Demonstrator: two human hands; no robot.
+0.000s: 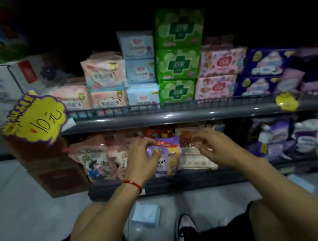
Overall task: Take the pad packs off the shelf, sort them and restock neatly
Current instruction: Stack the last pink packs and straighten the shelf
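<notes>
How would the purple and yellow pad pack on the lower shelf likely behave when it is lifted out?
The purple and yellow pack probably feels soft and squashy: its wrapper creases where the left hand grips it. It looks light for its size. The glossy film may be slippery, so it could slide against the neighbouring packs.

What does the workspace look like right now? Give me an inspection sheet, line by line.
Surface: lower shelf, packs crowded and leaning; upper shelf stacked in tidy columns.
Job's things: purple pack on the lower shelf; green packs stacked three high above.
Clutter: blue pack lying on the floor.
Hands: left hand grips the purple pack; right hand pinches a clear-wrapped pack.
Cables: nothing seen.
Surroundings: yellow price tag, cardboard boxes at left.
</notes>
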